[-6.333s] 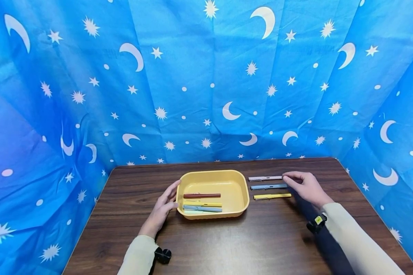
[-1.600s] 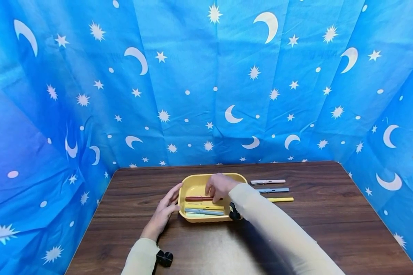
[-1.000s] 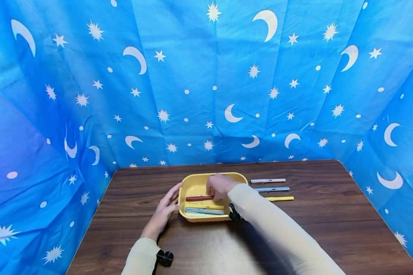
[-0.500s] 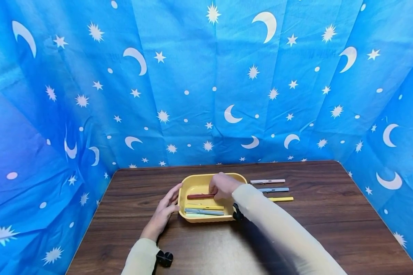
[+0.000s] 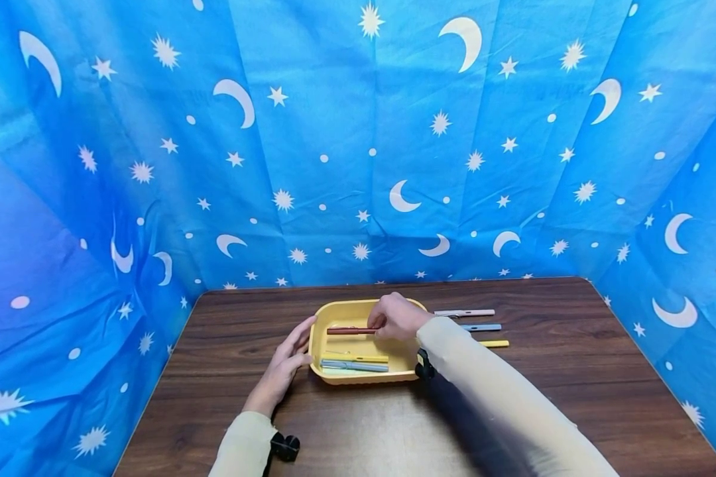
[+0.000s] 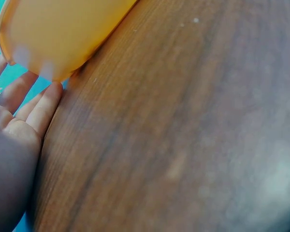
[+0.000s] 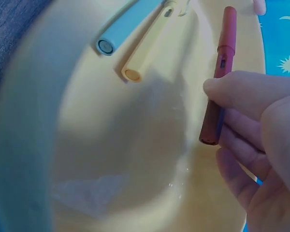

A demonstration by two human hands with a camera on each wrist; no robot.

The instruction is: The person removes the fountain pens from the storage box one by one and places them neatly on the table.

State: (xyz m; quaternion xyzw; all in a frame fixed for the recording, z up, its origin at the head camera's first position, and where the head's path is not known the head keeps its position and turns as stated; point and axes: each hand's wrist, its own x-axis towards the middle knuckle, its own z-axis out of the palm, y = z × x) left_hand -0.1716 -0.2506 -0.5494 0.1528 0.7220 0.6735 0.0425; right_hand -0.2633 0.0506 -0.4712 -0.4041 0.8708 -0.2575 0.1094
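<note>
My right hand [image 5: 396, 318] pinches a dark red pen [image 5: 349, 330] by one end, thumb against fingers, above the floor of a yellow plastic bin [image 5: 341, 305]. The right wrist view shows the red pen [image 7: 227, 34] with its capped end pointing away from the hand. Against the bin's left wall rest the extended fingers of my left hand [image 5: 279, 368]; in the left wrist view the left hand [image 6: 29, 111] touches the bin's outside. Inside the bin, near its front wall, lie a yellow pen [image 5: 366, 358] and a light blue pen [image 5: 358, 366], with something pale green beside them.
Right of the bin, a pale pinkish pen [image 5: 477, 313], a grey-blue pen [image 5: 486, 327] and a yellow pen [image 5: 498, 344] lie in a row, partly hidden by the right arm. Blue star-and-moon cloth [image 5: 334, 225] surrounds the wooden table [image 5: 244, 318].
The right hand went from the pens on the table into the bin, gripped the red pen and raised it, moving slightly back and right. The left hand stays at the bin.
</note>
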